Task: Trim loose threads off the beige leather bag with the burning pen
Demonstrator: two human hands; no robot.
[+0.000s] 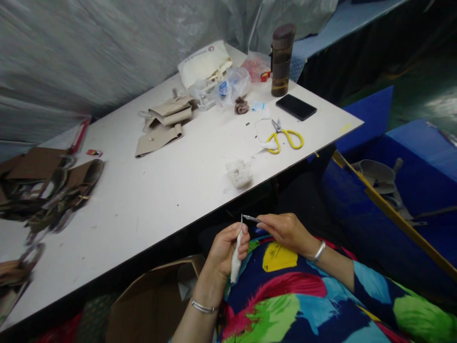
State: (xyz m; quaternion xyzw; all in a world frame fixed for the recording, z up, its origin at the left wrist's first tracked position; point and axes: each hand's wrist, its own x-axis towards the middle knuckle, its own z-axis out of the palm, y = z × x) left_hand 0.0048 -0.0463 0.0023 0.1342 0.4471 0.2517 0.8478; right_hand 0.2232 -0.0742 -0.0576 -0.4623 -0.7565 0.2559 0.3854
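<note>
My left hand (225, 247) is closed around a small white roll of material (236, 257), held upright in front of my lap, below the table edge. My right hand (285, 231) pinches a thin metal tool (251, 218) whose tip points left, almost touching the top of the white roll. Both wrists wear silver bangles. The two hands are close together over my colourful patterned clothing (285, 290).
On the white table (160, 190) lie yellow-handled scissors (285, 136), a black phone (296, 106), a brown bottle (282, 59), beige pieces (164, 125), plastic bags (221, 85) and a small white box (239, 173). Sandals (53, 190) pile at left. A cardboard box (153, 300) stands below.
</note>
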